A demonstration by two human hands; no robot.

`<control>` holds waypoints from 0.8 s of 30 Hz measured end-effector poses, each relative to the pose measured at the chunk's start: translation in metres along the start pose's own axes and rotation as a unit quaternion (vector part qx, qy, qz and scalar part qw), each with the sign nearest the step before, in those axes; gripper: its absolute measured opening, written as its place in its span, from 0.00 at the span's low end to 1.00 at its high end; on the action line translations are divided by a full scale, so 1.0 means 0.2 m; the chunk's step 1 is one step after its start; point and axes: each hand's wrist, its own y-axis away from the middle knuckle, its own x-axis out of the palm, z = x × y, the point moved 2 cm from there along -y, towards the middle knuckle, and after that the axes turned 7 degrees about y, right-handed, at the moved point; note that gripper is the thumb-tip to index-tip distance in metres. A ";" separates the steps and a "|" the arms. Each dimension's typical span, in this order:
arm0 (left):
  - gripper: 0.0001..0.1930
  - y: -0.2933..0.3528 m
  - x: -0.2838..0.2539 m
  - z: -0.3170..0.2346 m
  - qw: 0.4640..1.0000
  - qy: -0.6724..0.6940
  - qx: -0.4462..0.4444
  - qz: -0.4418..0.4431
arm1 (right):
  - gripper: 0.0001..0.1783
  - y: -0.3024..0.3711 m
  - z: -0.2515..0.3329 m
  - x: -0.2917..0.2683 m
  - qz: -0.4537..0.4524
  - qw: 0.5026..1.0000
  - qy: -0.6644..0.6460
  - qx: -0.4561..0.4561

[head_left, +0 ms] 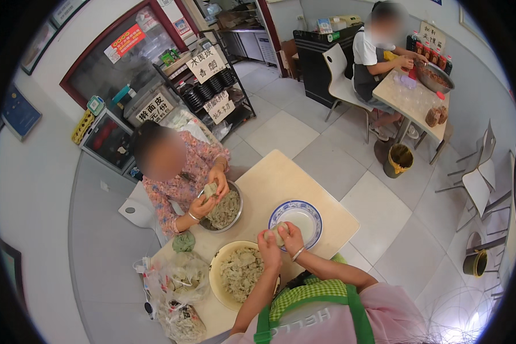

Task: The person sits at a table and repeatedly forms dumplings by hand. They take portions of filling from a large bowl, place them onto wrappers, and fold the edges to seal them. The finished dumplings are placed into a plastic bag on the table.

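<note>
A pale greenish-grey lump of dough-like mixture is pressed between my two hands. Fingers of my left hand wrap its left side, and my right hand, with a bracelet at the wrist, closes on its right side. Both hands are over the near-left rim of a white plate with a blue patterned border, which holds what looks like a little clear liquid. Left of my left forearm stands a cream basin full of a crumbly greenish-grey mixture.
Across the table, a person in a flowered top shapes a similar lump over a metal bowl. Clear plastic bags and a green cloth-like bundle lie at the left. Another person works at a far table.
</note>
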 end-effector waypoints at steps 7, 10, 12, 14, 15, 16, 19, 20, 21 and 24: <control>0.13 -0.12 0.02 0.01 0.999 -0.020 -0.035 -0.014 | 0.14 -0.07 0.04 -0.04 0.179 0.908 -0.245 0.290; 0.13 -0.08 0.06 -0.11 0.941 -0.288 0.176 0.013 | 0.19 -0.09 0.03 -0.06 0.121 0.960 0.005 0.251; 0.12 -0.06 0.09 -0.11 0.904 -0.334 0.265 0.009 | 0.25 -0.13 -0.11 -0.10 0.120 0.986 0.015 0.117; 0.12 -0.08 0.13 -0.13 0.912 -0.316 0.260 0.017 | 0.26 -0.15 -0.16 -0.10 0.117 0.991 0.071 0.011; 0.12 -0.06 0.13 -0.16 0.939 -0.278 0.202 0.031 | 0.27 -0.17 -0.15 -0.11 0.122 0.989 0.077 -0.010; 0.11 -0.04 0.12 -0.16 0.960 -0.237 0.140 0.041 | 0.28 -0.15 -0.09 -0.13 0.151 0.987 0.043 0.036; 0.11 -0.08 0.05 -0.06 0.950 -0.243 0.191 0.047 | 0.26 -0.12 -0.07 -0.11 0.186 0.980 -0.010 0.068; 0.11 -0.09 0.05 -0.04 0.943 -0.256 0.209 0.044 | 0.24 -0.11 -0.08 -0.10 0.190 0.980 -0.020 0.061; 0.11 -0.08 0.05 -0.04 0.944 -0.259 0.202 0.039 | 0.22 -0.12 -0.07 -0.10 0.195 0.979 0.038 0.040; 0.11 -0.07 0.07 -0.08 0.950 -0.262 0.169 0.024 | 0.17 -0.11 0.00 -0.08 0.185 0.965 0.182 -0.030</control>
